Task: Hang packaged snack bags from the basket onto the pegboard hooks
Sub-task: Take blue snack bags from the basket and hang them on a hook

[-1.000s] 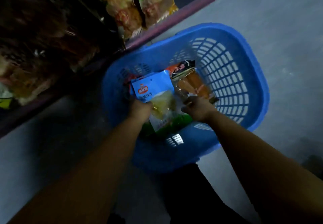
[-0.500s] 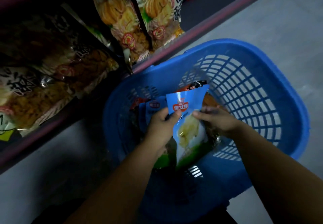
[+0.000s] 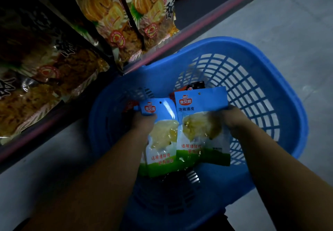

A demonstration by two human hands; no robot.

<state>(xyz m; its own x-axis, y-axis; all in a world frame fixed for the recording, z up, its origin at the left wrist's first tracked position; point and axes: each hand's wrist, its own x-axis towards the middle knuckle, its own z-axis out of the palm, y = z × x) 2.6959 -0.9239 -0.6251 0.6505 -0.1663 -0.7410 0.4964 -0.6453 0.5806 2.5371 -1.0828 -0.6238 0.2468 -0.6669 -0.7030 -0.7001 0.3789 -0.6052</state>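
Bags [image 3: 202, 128] pinched one per hand [image 3: 144, 124], hole ends away from our grips, over the basket [image 3: 281, 90], likely ready for hooks.

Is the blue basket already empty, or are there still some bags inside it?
Not empty. Behind the two blue bags in the hands, a red-and-black packet still lies inside the blue basket.

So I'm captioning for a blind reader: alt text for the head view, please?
Two hands each hold a blue snack packet over a blue basket: left hand grips one packet, right hand the other. Large snack bags hang upper left.
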